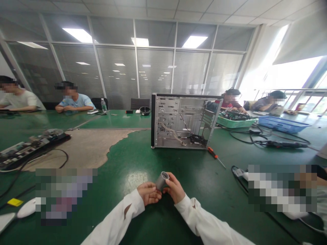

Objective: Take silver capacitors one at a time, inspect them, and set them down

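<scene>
My left hand [149, 193] and my right hand [175, 187] hold a short grey metal tube [161, 181] between them, just above the green tabletop [133, 173]. Its open end tilts up and away from me. Both white sleeves reach in from the bottom edge. Beyond my hands, an open computer tower case [182, 121] stands on its side, with loose wires inside its metal panel. An orange-handled screwdriver [216, 157] lies at the case's front right corner, out of reach of my fingers.
A circuit board assembly [33, 148] with cables lies at left on a beige worn patch. A green basket [236, 122], blue tray [282, 124] and corded tool [286, 144] sit at right. Several seated people work along the table's far side. Blurred patches hide areas near my hands.
</scene>
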Motion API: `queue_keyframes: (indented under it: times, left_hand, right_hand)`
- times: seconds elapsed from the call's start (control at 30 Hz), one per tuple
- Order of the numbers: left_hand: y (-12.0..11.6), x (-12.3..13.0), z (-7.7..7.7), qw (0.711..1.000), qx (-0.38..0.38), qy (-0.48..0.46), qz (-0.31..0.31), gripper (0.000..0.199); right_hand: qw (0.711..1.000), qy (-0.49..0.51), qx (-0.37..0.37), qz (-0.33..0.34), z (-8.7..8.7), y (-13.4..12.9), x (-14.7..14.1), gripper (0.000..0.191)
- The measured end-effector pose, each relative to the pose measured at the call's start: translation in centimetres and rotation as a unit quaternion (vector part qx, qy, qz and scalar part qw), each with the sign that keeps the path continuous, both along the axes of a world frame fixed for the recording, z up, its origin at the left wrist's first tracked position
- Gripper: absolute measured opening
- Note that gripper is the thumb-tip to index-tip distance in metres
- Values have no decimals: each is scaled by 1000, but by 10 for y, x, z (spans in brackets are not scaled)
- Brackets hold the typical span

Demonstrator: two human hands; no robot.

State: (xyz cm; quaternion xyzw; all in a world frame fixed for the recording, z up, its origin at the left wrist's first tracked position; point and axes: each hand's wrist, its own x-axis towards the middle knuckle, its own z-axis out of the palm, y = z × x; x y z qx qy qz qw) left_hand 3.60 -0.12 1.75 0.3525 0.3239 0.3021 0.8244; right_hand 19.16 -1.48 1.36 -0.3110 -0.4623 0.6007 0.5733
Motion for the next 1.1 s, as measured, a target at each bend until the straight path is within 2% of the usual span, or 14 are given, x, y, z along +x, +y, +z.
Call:
queue_keyframes:
  times: [0.3,0.5,0.67,0.93,1.1]
  left_hand:
    - [0,0,2,998,25,10,-50,27]
    - [-3,3,3,999,45,4,-26,42]
    - [-3,4,-1,998,51,17,-20,51]
    - [-2,3,-8,997,67,10,-24,55]
    - [-1,2,-9,997,75,-4,-26,55]
  right_hand:
    - [995,-55,82,16,1,-3,1,29]
    - [987,-107,117,-11,10,-11,1,30]
    - [979,-162,126,12,19,-20,2,30]
    - [970,-187,153,13,13,-17,2,32]
    - [957,-224,183,4,16,-20,2,33]
